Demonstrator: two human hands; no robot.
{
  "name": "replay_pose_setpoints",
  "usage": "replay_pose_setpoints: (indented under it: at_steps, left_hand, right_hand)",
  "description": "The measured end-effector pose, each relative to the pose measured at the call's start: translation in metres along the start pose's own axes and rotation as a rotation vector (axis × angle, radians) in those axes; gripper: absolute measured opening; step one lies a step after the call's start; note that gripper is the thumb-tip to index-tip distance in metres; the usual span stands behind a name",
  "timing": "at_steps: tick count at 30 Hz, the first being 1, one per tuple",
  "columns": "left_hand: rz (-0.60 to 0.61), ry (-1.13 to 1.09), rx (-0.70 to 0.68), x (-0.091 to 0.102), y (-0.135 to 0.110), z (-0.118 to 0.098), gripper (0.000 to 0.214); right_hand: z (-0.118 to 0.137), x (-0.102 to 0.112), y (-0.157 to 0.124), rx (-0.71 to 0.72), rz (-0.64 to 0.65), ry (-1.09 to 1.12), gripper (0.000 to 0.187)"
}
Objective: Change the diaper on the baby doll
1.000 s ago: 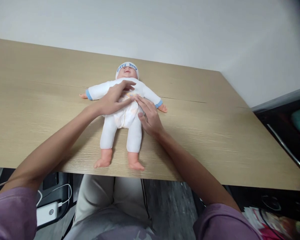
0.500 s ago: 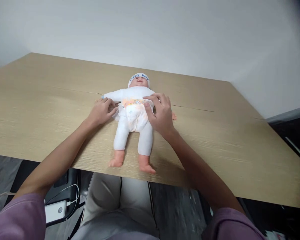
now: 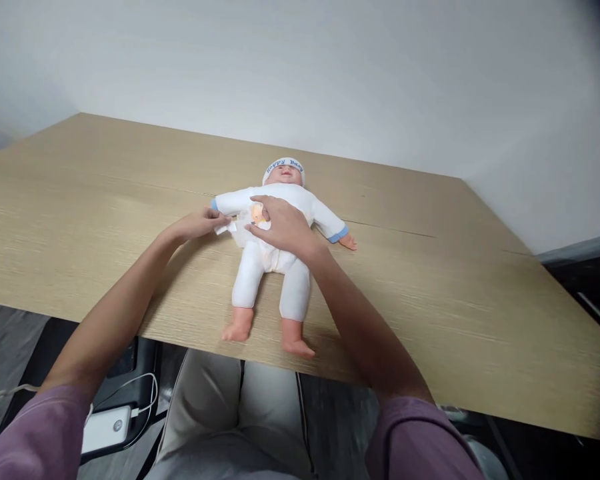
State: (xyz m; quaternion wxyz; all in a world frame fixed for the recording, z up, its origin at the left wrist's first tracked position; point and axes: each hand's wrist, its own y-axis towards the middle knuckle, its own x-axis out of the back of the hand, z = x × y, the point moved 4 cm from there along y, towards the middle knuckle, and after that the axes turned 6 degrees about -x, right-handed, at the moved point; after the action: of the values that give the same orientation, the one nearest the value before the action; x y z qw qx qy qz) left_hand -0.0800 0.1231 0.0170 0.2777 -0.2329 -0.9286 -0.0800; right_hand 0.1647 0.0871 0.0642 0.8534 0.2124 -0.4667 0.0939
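A baby doll (image 3: pixel 295 193) in a white suit and a "Happy Baby" hat lies on its back, feet toward me. Around its hips is a white diaper (image 3: pixel 276 261) with an orange print at the waist. My left hand (image 3: pixel 200 223) is beside the doll, fingertips closed on the diaper's white side tab, which is pulled out to the left. My right hand (image 3: pixel 283 227) rests over the front of the diaper with its fingers apart, hiding much of the waistband.
The doll lies on a wooden table (image 3: pixel 430 300) with a thin seam across it. A pale wall (image 3: pixel 330 73) rises behind. Below the near edge, a white power bank (image 3: pixel 105 428) with a cable sits on a black chair, left of my legs.
My right hand has moved left across the doll's belly, uncovering its blue-cuffed arm. My left hand has drawn the diaper's side tab outward. The view has shifted slightly.
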Motion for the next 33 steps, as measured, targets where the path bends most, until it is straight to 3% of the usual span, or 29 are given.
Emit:
replay_pose_setpoints:
  at_steps: [3,6,10,14,18,21,27,29,33]
  left_hand:
    - [-0.061,-0.214,0.0,-0.001,0.007,-0.014,0.056]
    - [-0.052,-0.305,-0.011,-0.015,0.018,-0.034,0.056]
    - [-0.09,-0.38,-0.01,-0.039,0.035,-0.049,0.05]
    - [-0.263,-0.491,-0.062,-0.052,0.043,-0.039,0.048]
    - [-0.406,-0.355,-0.19,-0.06,0.038,-0.024,0.055]
    - [-0.348,-0.343,-0.252,-0.067,0.037,-0.021,0.061]
    - [-0.29,-0.373,-0.236,-0.07,0.043,-0.02,0.066]
    - [-0.302,-0.332,-0.227,-0.07,0.044,-0.019,0.062]
    - [-0.457,-0.091,-0.219,-0.064,0.031,-0.033,0.042]
  right_hand:
    - [0.0,-0.002,-0.001,-0.015,0.02,-0.004,0.085]
    - [0.0,-0.003,0.0,-0.036,0.012,-0.004,0.097]
    - [-0.001,-0.003,0.002,-0.046,-0.033,-0.002,0.076]
    - [-0.005,-0.001,0.006,-0.087,-0.018,-0.002,0.059]
    - [-0.01,0.001,0.007,-0.103,-0.027,0.043,0.058]
    - [-0.014,0.001,0.008,-0.104,-0.069,0.107,0.054]
    - [-0.021,0.003,0.01,-0.08,-0.174,0.199,0.056]
    - [-0.021,0.006,0.01,-0.083,-0.228,0.204,0.06]
    - [-0.007,0.02,-0.007,-0.114,-0.347,0.211,0.057]
